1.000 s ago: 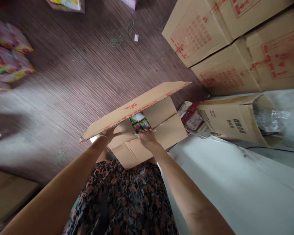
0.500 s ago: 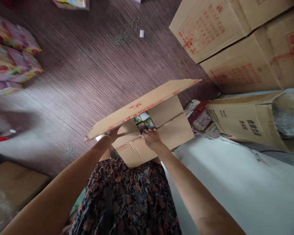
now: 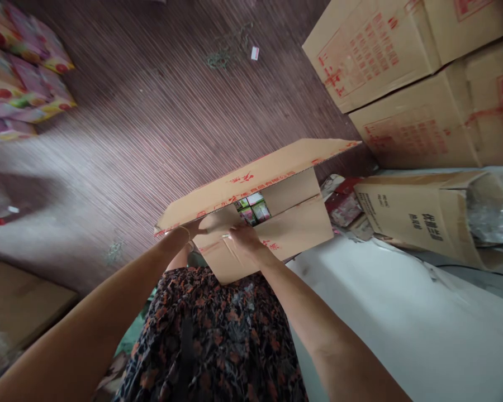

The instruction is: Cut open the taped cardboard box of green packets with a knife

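An open cardboard carton (image 3: 293, 226) with red print stands tilted in front of my floral-patterned clothing. Its long far flap (image 3: 251, 173) is raised and hides part of the opening. Several small packs with green and pink printing (image 3: 255, 212) show inside. At the carton's left end, my left hand (image 3: 191, 233) has its thumb against the short end flap (image 3: 220, 220); its other fingers are mostly hidden. My right hand (image 3: 243, 239) is closed at the inner edge of the near flap, left of the packs.
Large cartons with red print (image 3: 402, 100) are stacked at the upper right. Below them, an open carton (image 3: 414, 215) with clear plastic lies by a white surface (image 3: 385, 312). Colourful packages (image 3: 29, 84) stand at the left; another carton (image 3: 25, 304) sits lower left.
My right hand has moved left along the near flap, away from the packs, and more of them shows. The left hand stays at the carton's left end. The view has shifted slightly.
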Demonstrator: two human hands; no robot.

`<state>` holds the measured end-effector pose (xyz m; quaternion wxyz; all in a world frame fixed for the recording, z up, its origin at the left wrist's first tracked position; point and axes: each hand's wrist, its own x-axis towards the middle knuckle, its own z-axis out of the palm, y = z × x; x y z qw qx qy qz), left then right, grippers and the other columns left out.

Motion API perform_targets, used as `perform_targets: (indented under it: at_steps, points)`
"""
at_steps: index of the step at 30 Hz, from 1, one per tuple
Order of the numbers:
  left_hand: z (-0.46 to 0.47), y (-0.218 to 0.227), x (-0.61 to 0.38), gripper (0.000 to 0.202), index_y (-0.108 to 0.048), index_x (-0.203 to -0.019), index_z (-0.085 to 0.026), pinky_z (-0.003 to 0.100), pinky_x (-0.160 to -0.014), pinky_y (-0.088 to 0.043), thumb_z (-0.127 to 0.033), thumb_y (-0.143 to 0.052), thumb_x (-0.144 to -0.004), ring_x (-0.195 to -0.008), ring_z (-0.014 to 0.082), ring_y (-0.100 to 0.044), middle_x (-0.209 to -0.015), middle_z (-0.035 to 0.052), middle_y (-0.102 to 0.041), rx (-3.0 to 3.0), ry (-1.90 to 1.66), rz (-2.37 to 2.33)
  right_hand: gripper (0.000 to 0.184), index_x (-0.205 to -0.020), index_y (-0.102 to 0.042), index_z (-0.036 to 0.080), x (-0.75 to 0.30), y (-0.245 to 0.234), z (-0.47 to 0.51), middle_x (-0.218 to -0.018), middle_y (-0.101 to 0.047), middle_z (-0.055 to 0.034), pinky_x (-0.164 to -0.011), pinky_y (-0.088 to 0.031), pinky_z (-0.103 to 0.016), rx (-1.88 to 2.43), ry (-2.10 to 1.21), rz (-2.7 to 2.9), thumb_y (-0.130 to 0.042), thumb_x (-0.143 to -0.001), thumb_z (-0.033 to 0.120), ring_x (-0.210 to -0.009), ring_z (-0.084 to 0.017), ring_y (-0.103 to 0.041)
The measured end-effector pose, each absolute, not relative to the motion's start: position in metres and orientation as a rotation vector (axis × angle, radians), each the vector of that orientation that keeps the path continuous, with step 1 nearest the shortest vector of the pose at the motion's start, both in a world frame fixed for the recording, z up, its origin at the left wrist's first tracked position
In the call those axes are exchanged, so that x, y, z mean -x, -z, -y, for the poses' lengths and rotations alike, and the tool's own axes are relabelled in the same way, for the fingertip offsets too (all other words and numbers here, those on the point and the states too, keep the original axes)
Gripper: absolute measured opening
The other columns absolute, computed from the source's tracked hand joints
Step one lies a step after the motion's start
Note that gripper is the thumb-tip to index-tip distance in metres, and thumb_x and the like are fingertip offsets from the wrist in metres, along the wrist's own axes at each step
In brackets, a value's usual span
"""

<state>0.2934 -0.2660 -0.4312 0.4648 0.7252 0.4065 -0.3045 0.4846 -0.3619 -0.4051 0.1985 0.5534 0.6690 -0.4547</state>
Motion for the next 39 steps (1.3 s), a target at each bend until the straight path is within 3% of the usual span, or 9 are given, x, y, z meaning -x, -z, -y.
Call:
perform_targets:
  at_steps: [3, 5, 9, 13, 17, 22, 25, 31, 39]
  points:
    - [0.25, 0.422, -0.298, 0.086, -0.016, -0.159, -0.035, 0.045, -0.111, -0.037, -0.037, -0.063, -0.087, -0.134, 0.0331, -0.048, -0.153, 0.0114, -0.044, -1.849, 0.945, -0.961, 0.027, -0.115, -0.069, 0.016, -0.483, 0.407, 0.364, -0.119, -0.069, -0.0111, -0.098, -0.044, -0.033, -1.541, 1.273, -1.886, -0.049, -0.097, 0.019, -0.117, -0.023, -0.059]
    - [0.246, 0.415, -0.3, 0.086, -0.015, -0.158, -0.041, 0.048, -0.103, -0.043, -0.041, -0.065, -0.087, -0.129, 0.0377, -0.052, -0.153, 0.0136, -0.042, -1.942, 1.039, -0.982, 0.027, -0.115, -0.068, 0.016, -0.485, 0.408, 0.366, -0.119, -0.068, -0.0113, -0.096, -0.044, -0.034, -1.54, 1.273, -1.897, -0.048, -0.098, 0.02, -0.117, -0.023, -0.058]
    - [0.246, 0.409, -0.3, 0.092, -0.011, -0.155, -0.049, 0.055, -0.1, -0.044, -0.046, -0.07, -0.084, -0.137, 0.0451, -0.039, -0.157, 0.0123, -0.035, -2.099, 1.049, -0.961, 0.024, -0.112, -0.067, 0.016, -0.481, 0.404, 0.372, -0.121, -0.066, -0.0107, -0.1, -0.041, -0.039, -1.547, 1.271, -1.971, -0.047, -0.099, 0.02, -0.123, -0.024, -0.051]
    - [0.246, 0.409, -0.296, 0.091, -0.008, -0.155, -0.048, 0.057, -0.105, -0.038, -0.047, -0.068, -0.086, -0.14, 0.0441, -0.035, -0.159, 0.0104, -0.031, -2.132, 1.044, -0.934, 0.023, -0.106, -0.068, 0.017, -0.449, 0.395, 0.379, -0.117, -0.065, -0.0088, -0.1, -0.04, -0.042, -1.395, 1.364, -2.181, -0.046, -0.099, 0.021, -0.122, -0.024, -0.048]
    - [0.248, 0.412, -0.291, 0.09, -0.007, -0.155, -0.047, 0.058, -0.107, -0.036, -0.046, -0.066, -0.087, -0.139, 0.0431, -0.036, -0.162, 0.0099, -0.027, -2.153, 1.041, -0.907, 0.031, -0.114, -0.066, 0.015, -0.412, 0.39, 0.38, -0.116, -0.064, -0.0106, -0.096, -0.043, -0.043, -1.357, 1.401, -2.167, -0.038, -0.102, 0.022, -0.118, -0.025, -0.049]
    - [0.251, 0.417, -0.288, 0.09, -0.008, -0.154, -0.049, 0.055, -0.101, -0.042, -0.041, -0.068, -0.087, -0.133, 0.0412, -0.043, -0.163, 0.0103, -0.021, -2.133, 1.013, -0.911, 0.031, -0.115, -0.067, 0.01, -0.389, 0.391, 0.368, -0.116, -0.063, -0.0149, -0.099, -0.044, -0.04, -1.424, 1.4, -2.014, -0.042, -0.101, 0.021, -0.119, -0.026, -0.049]
    - [0.252, 0.421, -0.285, 0.091, -0.008, -0.154, -0.048, 0.056, -0.102, -0.042, -0.044, -0.068, -0.086, -0.139, 0.0416, -0.035, -0.165, 0.0107, -0.017, -2.165, 0.99, -0.895, 0.033, -0.114, -0.068, 0.008, -0.384, 0.39, 0.362, -0.117, -0.063, -0.0168, -0.098, -0.044, -0.037, -1.431, 1.402, -1.946, -0.04, -0.1, 0.018, -0.12, -0.027, -0.049]
    - [0.25, 0.424, -0.283, 0.094, -0.005, -0.154, -0.05, 0.061, -0.11, -0.031, -0.043, -0.069, -0.085, -0.143, 0.0408, -0.03, -0.162, 0.0099, -0.024, -2.157, 0.953, -0.869, 0.033, -0.118, -0.066, 0.012, -0.387, 0.383, 0.366, -0.12, -0.065, -0.0135, -0.099, -0.044, -0.036, -1.417, 1.422, -1.947, -0.038, -0.1, 0.017, -0.119, -0.024, -0.053]
    - [0.251, 0.416, -0.289, 0.106, 0.002, -0.154, -0.048, 0.053, -0.1, -0.045, -0.039, -0.075, -0.081, -0.132, 0.0411, -0.046, -0.16, 0.0115, -0.03, -2.016, 1.036, -0.919, 0.031, -0.114, -0.069, 0.015, -0.387, 0.385, 0.359, -0.12, -0.069, -0.0124, -0.109, -0.037, -0.04, -1.344, 1.482, -1.898, -0.041, -0.1, 0.018, -0.124, -0.024, -0.054]
